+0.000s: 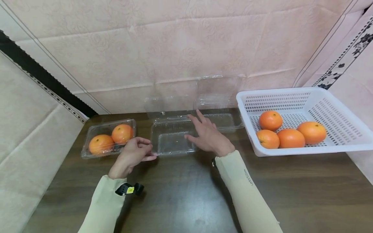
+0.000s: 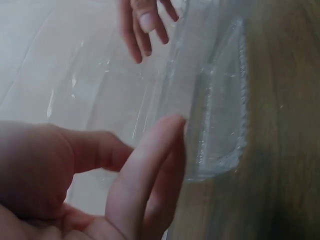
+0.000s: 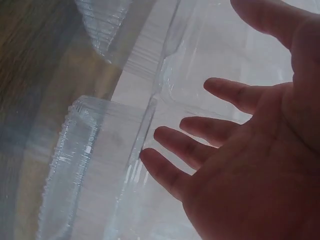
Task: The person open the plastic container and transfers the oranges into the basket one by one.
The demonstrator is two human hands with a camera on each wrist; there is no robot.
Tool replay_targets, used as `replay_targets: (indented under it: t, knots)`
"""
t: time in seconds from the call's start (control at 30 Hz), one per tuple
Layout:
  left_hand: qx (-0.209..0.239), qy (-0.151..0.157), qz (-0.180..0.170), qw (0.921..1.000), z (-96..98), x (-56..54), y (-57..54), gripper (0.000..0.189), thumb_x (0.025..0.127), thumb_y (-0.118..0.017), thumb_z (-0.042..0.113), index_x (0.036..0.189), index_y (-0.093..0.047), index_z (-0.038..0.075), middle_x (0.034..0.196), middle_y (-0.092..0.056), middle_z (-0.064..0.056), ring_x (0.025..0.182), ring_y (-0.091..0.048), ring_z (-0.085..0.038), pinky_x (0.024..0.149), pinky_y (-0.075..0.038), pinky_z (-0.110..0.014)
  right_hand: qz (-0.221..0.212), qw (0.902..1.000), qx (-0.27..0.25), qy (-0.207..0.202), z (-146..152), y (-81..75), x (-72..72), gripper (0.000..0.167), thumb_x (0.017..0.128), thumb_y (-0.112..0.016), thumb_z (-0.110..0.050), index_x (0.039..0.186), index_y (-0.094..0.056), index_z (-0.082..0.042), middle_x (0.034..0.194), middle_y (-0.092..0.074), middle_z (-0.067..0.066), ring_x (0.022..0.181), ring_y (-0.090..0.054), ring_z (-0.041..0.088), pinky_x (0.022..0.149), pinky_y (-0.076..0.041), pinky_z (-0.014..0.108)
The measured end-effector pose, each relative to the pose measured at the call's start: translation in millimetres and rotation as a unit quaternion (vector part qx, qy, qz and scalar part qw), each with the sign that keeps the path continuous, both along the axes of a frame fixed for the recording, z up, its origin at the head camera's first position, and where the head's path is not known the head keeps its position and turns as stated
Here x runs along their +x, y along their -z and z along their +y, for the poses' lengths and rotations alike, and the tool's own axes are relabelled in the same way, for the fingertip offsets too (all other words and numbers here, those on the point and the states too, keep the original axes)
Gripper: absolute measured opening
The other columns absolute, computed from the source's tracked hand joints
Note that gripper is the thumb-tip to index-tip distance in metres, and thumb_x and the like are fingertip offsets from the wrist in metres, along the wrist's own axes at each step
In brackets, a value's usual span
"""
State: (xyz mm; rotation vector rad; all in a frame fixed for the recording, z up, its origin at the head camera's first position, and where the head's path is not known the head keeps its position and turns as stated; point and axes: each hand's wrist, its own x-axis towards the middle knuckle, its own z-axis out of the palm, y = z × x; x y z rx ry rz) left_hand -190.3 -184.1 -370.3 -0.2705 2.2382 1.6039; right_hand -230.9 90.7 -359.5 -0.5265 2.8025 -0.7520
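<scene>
My left hand (image 1: 135, 154) is at the front left corner of an open clear plastic clamshell container (image 1: 172, 152), its fingers loosely bent; whether the fingertips touch the rim cannot be told. Over that container's right side, my right hand (image 1: 208, 134) spreads its fingers, holding nothing. The left wrist view has the same clear container (image 2: 225, 120) beyond the bent fingers. A second open clear container (image 1: 222, 121) stands to the right, its raised lid (image 1: 220, 89) against the cloth. Left of my left hand, a clear container (image 1: 85, 147) holds two oranges (image 1: 101, 144).
A white perforated plastic basket (image 1: 346, 126) stands at the right with several oranges (image 1: 290, 138) inside. Pink patterned cloth (image 1: 189, 48) hangs behind the brown wooden table (image 1: 180, 194). The raised lids lean toward this cloth.
</scene>
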Motion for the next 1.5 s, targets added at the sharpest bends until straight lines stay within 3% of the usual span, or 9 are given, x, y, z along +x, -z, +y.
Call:
replay_targets:
  t: [0.27,0.47,0.67,0.9,1.13,1.33,1.5]
  knots:
    - [-0.016,-0.034,0.031,0.9988,11.5,-3.5,7.4,0.041,0.105,-0.053,0.009,0.142,-0.042,-0.006,0.115,-0.06,-0.022,0.082,-0.074,-0.013,0.089,-0.063,-0.037,-0.024,0.9997,-0.005,0.005,11.6,6.3,-4.1,0.082,0.1,-0.06,-0.047,0.165,-0.016,-0.023,0.174,0.0,0.011,0.158,-0.013,0.042,0.128,-0.018,0.064]
    - [-0.024,-0.051,0.047,0.9973,17.0,-11.0,6.9,0.041,0.105,-0.052,0.01,0.142,-0.043,-0.006,0.117,-0.061,-0.023,0.084,-0.075,-0.014,0.09,-0.062,-0.037,-0.018,0.9995,0.027,0.001,21.1,8.9,-8.5,0.077,0.102,-0.057,-0.046,0.163,-0.024,-0.012,0.17,-0.024,0.013,0.157,-0.023,0.034,0.13,-0.025,0.054]
    - [-0.025,-0.059,0.057,0.9964,17.7,-25.0,7.3,0.04,0.105,-0.051,0.01,0.141,-0.044,-0.007,0.118,-0.061,-0.024,0.079,-0.074,-0.01,0.086,-0.063,-0.032,-0.013,0.9995,0.024,-0.013,29.9,8.6,-9.7,0.06,0.107,-0.048,-0.027,0.161,-0.028,-0.008,0.163,-0.039,0.014,0.15,-0.039,0.031,0.126,-0.034,0.05]
    - [-0.016,-0.066,0.062,0.9958,15.6,-36.9,5.6,0.04,0.105,-0.048,0.009,0.141,-0.043,-0.009,0.123,-0.061,-0.026,0.078,-0.073,-0.007,0.087,-0.062,-0.03,0.008,0.9987,0.049,-0.011,39.3,8.6,-9.4,0.045,0.106,-0.05,-0.015,0.151,-0.049,-0.008,0.137,-0.065,0.016,0.112,-0.067,0.026,0.103,-0.056,0.047]
    - [-0.038,-0.065,0.064,0.9951,16.1,-49.4,2.9,0.04,0.107,-0.047,0.012,0.142,-0.044,-0.007,0.127,-0.061,-0.027,0.08,-0.073,-0.009,0.092,-0.06,-0.035,-0.022,0.999,0.037,-0.004,44.2,9.5,-8.5,0.049,0.104,-0.055,-0.009,0.152,-0.049,-0.014,0.132,-0.067,0.013,0.09,-0.061,0.022,0.077,-0.054,0.033]
    - [-0.061,-0.059,0.072,0.9938,17.1,-58.1,2.0,0.04,0.108,-0.046,0.013,0.143,-0.044,-0.005,0.129,-0.059,-0.026,0.083,-0.074,-0.011,0.094,-0.059,-0.036,-0.027,0.9987,0.043,-0.003,45.8,8.4,-7.3,0.054,0.1,-0.056,-0.001,0.151,-0.05,-0.016,0.13,-0.068,0.011,0.095,-0.06,0.023,0.087,-0.056,0.035]
    - [-0.081,-0.051,0.083,0.9919,19.3,-65.2,5.3,0.038,0.109,-0.046,0.015,0.142,-0.045,-0.004,0.127,-0.06,-0.025,0.096,-0.076,-0.023,0.094,-0.059,-0.036,-0.032,0.9987,0.04,0.0,45.8,8.8,-6.6,0.055,0.1,-0.056,-0.001,0.152,-0.05,-0.018,0.132,-0.068,0.01,0.098,-0.061,0.024,0.093,-0.058,0.039]
